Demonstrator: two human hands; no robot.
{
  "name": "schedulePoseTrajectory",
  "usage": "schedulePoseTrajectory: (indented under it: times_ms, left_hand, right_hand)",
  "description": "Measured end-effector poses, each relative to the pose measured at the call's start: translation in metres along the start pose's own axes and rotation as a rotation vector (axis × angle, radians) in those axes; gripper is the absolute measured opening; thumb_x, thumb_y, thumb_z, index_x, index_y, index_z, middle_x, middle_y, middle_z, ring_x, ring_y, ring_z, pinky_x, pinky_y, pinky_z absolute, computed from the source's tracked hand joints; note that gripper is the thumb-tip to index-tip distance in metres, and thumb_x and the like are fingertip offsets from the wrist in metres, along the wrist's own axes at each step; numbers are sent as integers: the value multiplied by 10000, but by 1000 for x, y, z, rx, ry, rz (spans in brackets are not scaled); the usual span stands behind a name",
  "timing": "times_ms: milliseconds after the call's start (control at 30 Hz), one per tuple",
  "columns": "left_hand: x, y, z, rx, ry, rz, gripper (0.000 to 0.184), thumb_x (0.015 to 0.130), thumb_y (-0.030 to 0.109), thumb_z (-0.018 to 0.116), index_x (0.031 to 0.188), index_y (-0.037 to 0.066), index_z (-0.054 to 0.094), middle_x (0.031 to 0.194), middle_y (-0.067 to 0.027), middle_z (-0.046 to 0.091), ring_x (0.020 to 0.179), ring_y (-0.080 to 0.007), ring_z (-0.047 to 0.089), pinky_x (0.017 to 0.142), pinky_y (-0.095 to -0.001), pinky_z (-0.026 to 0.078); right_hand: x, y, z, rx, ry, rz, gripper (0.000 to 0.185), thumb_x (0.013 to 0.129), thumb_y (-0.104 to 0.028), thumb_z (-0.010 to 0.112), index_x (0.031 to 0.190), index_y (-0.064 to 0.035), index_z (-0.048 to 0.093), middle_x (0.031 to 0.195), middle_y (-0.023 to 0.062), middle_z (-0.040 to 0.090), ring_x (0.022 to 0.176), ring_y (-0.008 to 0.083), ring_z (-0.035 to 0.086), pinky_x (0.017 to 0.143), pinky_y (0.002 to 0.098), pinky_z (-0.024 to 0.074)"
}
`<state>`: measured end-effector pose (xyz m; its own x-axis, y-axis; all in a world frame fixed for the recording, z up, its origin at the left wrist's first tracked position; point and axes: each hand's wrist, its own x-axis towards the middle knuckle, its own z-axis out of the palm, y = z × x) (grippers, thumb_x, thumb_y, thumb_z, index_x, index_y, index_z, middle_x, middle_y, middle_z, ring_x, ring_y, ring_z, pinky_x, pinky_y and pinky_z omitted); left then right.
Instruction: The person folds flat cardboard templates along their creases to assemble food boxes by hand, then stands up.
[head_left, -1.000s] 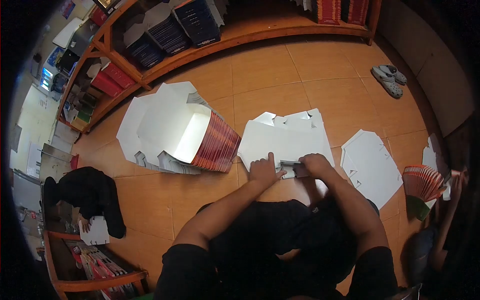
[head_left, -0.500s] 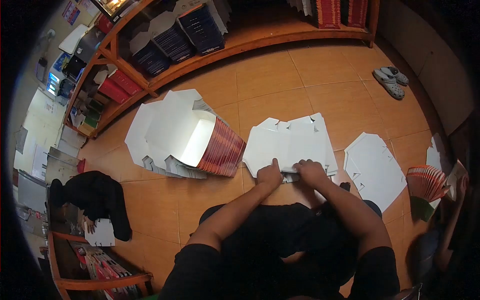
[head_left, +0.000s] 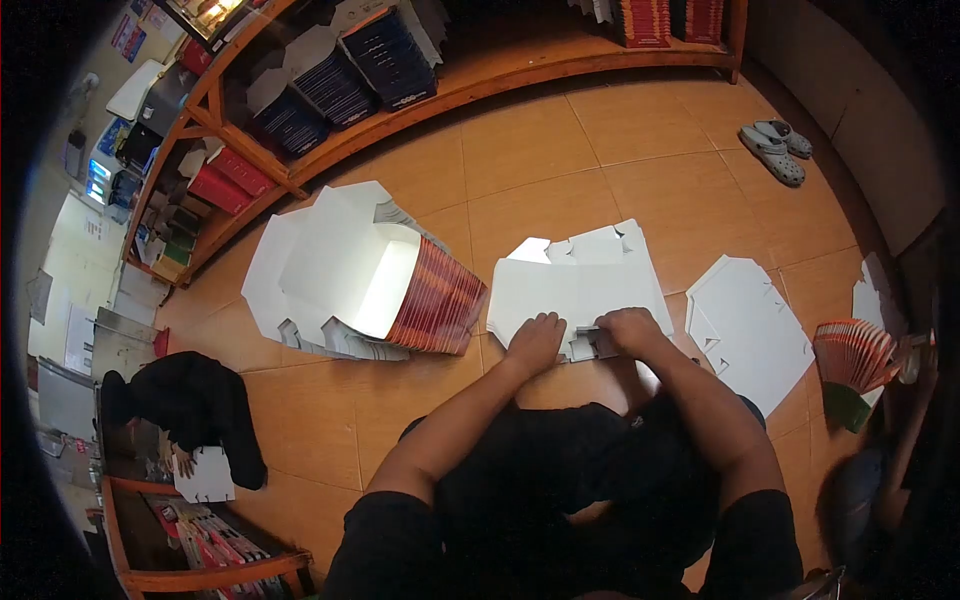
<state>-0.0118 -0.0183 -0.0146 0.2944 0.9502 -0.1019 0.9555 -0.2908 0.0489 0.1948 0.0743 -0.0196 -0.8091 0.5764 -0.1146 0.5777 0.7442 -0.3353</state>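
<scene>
On the floor in front of me lies a white die-cut cardboard box blank (head_left: 570, 288) on top of other white sheets. My left hand (head_left: 537, 341) is closed over its near edge, fingers bent on the card. To the right of it, my right hand (head_left: 632, 331) grips the same edge, with the thumb side near a notched tab. Cut flaps (head_left: 584, 347) show between the hands. The undersides of the fingers are hidden. Beyond my left hand lies a nested stack of formed boxes (head_left: 430, 300), red outside and white inside. Flat white blanks (head_left: 757, 335) rest to the right.
A wooden shelf (head_left: 520, 92) with blue and red box stacks runs along the back. Grey clogs (head_left: 775, 153) stand at the far right. Orange-edged boxes (head_left: 850, 355) are beside another person at right. A person in black (head_left: 195, 410) handles a white sheet at left.
My left hand has turned flatter over the blank's near edge, and my right hand has shifted slightly right and up. The notched flaps between them are now more visible.
</scene>
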Motion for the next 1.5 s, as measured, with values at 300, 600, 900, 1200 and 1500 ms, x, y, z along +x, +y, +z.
schedulePoseTrajectory:
  times_ms: [300,600,900,1200,1500]
  left_hand:
    - [32,-16,72,-233,-175,-4,108,763,93,619,800,1,662,863,-202,656,854,-358,646,771,-432,522]
    - [59,-45,76,-466,-524,-103,418,695,291,794,990,41,634,977,-176,655,955,-346,615,839,-409,490]
    - [-31,-32,18,72,-353,12,892,618,338,850,1328,44,398,1387,-174,388,1262,-335,400,967,-480,399]
    - [-40,-11,5,-11,-193,-141,853,715,462,755,1367,68,371,1412,-206,339,1292,-384,353,1000,-517,374]
    - [-37,-29,0,-320,-146,48,511,685,354,802,1131,202,604,1207,-116,458,1167,-306,425,962,-449,359]
  right_hand:
    - [4,26,38,-14,-164,-45,289,828,-159,524,1058,-166,699,1013,105,689,957,300,648,851,404,500]
    - [5,25,42,14,-187,35,258,781,-233,621,1017,-178,708,977,111,690,920,303,655,805,414,515]
    - [10,40,42,84,-87,-14,247,794,-224,597,1010,-176,707,971,122,687,938,320,645,834,418,504]
    - [7,30,-4,140,-124,75,217,809,-271,627,991,-175,699,965,125,681,939,332,633,808,436,498]
    - [3,29,-7,88,-132,30,217,829,-266,616,1023,-198,688,991,92,685,960,314,630,813,436,501]
